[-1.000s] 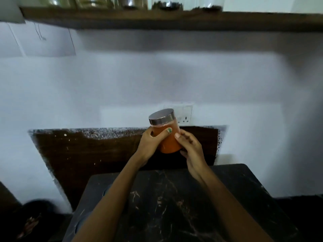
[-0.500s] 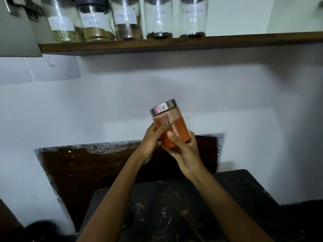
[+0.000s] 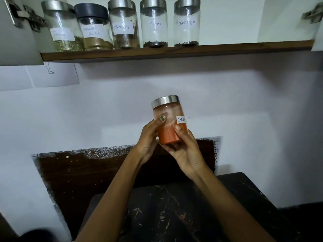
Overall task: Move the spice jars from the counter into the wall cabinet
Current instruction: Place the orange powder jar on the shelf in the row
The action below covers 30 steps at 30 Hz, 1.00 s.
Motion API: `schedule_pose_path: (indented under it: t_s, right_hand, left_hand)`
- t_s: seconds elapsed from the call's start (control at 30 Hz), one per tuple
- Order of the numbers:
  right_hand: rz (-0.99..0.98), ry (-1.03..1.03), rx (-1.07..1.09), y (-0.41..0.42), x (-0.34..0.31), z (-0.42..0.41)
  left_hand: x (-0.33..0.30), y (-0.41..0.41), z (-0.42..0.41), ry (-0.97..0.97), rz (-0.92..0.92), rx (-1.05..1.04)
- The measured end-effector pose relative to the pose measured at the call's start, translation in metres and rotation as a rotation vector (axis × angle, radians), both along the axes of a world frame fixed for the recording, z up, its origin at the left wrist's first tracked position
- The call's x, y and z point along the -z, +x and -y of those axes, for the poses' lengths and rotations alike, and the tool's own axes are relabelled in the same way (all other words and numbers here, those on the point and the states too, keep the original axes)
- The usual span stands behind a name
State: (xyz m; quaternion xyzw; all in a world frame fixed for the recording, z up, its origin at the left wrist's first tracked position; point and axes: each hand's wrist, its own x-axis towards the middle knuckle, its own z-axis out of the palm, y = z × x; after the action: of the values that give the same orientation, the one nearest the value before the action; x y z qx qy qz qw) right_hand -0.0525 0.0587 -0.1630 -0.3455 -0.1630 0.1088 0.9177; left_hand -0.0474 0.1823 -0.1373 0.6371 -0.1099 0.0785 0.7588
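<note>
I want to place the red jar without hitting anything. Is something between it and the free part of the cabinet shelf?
Nothing visible blocks it. The red chilli jar, held by both hands, is below the shelf; the bare stretch lies right of the Black Pepper jar, with open air between.

A pale white wall (image 3: pixel 244 102) fills the far side, with sheets of paper (image 3: pixel 52 75) stuck at upper left. Lower down, a dark brown backsplash panel (image 3: pixel 87 172) with ragged, speckled edges meets the near black marbled counter (image 3: pixel 174 215). Light is dim and shadowed.
</note>
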Motion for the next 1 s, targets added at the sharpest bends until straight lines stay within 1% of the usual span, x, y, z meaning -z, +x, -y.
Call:
schedule_pose_path:
  t_s: [0.07,0.17,0.27,0.33,0.47,0.8,1.0]
  right_hand:
    - [0.004,-0.021,0.082,-0.003,-0.003,-0.001]
    - [0.056,-0.082,0.314,-0.008,-0.005,-0.003]
    - [0.223,-0.203,0.563,-0.01,-0.005,-0.002]
    - [0.335,-0.28,0.659,-0.012,-0.007,0.0]
    - [0.411,-0.337,0.742,-0.014,-0.01,0.003]
    - [0.428,-0.423,0.88,-0.019,-0.013,0.012]
    - [0.448,-0.416,0.941,-0.015,-0.016,0.022]
  left_hand:
    - [-0.002,-0.001,0.002,-0.009,0.005,0.012]
    - [-0.003,-0.002,0.005,-0.006,0.008,0.034]
    - [-0.003,-0.003,0.005,-0.014,0.006,0.041]
    - [-0.003,-0.003,0.004,-0.035,0.011,0.051]
    - [-0.006,-0.005,0.007,-0.056,0.022,0.059]
    - [-0.011,-0.007,0.022,-0.074,0.037,0.093]
    - [-0.02,-0.007,0.035,-0.058,0.06,0.068]
